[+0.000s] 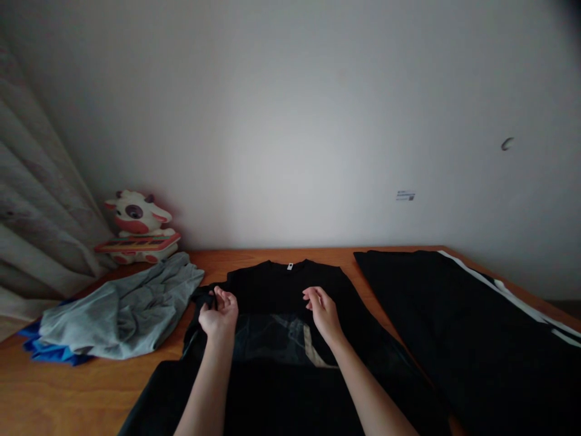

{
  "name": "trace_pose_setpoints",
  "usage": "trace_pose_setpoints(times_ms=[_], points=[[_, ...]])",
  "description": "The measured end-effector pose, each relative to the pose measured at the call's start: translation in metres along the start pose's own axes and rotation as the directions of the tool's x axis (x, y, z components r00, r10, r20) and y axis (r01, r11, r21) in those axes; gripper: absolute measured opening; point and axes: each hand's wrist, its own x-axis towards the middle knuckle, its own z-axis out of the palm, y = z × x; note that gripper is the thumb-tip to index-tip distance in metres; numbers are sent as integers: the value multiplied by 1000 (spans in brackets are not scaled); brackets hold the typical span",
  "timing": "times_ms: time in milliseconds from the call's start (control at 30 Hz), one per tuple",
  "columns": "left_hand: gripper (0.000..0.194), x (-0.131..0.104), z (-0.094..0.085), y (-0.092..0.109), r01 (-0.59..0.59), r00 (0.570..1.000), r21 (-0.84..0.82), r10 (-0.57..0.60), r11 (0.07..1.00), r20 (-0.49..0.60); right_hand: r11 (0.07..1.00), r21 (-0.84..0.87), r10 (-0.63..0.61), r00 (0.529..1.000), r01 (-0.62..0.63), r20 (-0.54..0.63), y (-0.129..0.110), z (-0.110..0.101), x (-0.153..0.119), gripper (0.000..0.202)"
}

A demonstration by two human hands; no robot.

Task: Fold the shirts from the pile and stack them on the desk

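A black shirt (285,289) lies spread out in front of me, its neckline toward the wall and a white tag inside the collar. Across its chest runs a dark printed band with a pale strip. On the left side, my left hand (218,312) is closed with palm up, gripping a bunched bit of the shirt's sleeve. My right hand (322,310) hovers over the chest of the shirt, fingers curled together, and no cloth shows in them.
To the left lie a crumpled grey garment (131,309) and a blue cloth (54,348) under it. Behind them a toy cow keyboard (138,227) stands near the curtain (40,200). Black trousers with white stripes (436,309) lie at right on the wooden table (91,393), against a wall.
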Motion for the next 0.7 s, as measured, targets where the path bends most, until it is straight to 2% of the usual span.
trace_pose_setpoints(times_ms=[67, 133, 200, 267, 400, 500, 533, 567, 600, 633, 667, 700], points=[[14, -4, 5, -6, 23, 1000, -8, -23, 1000, 12, 1000, -10, -9, 1000, 9, 5, -1, 0, 0, 42], [17, -13, 12, -13, 78, 996, -11, -77, 997, 51, 999, -21, -25, 1000, 25, 7, -1, -1, 0, 42], [20, -28, 16, -20, 168, 980, 7, -168, 986, 104, 999, -31, -35, 999, 35, 4, -3, -1, 1, 43], [23, -46, 15, -25, 283, 947, 50, -287, 958, 147, 999, -40, -32, 999, 32, 6, -4, 0, 1, 45], [24, -82, 4, -21, 509, 829, 194, -538, 839, 154, 998, -52, -25, 999, 26, 27, -6, 0, 0, 44], [21, -96, -1, -8, 606, 685, 392, -705, 692, 186, 998, -56, -20, 999, 22, 37, -6, 2, 0, 43], [24, -96, -1, -3, 574, 658, 474, -721, 668, 218, 998, -54, -18, 999, 20, 37, -6, 2, 0, 43], [28, -93, 0, 2, 486, 666, 563, -700, 669, 256, 999, -51, -17, 999, 18, 36, -5, 2, 0, 43], [32, -87, 2, 6, 315, 720, 666, -627, 676, 297, 999, -47, -16, 999, 18, 35, -5, 3, 0, 43], [34, -79, 4, 10, 84, 793, 758, -504, 647, 343, 999, -43, -17, 999, 19, 36, -4, 3, 0, 42], [34, -68, 7, 13, -152, 848, 821, -353, 551, 395, 999, -40, -19, 999, 21, 38, -4, 3, 0, 42], [33, -57, 9, 15, -356, 870, 850, -195, 388, 453, 999, -39, -22, 999, 24, 42, -3, 3, 0, 41]])
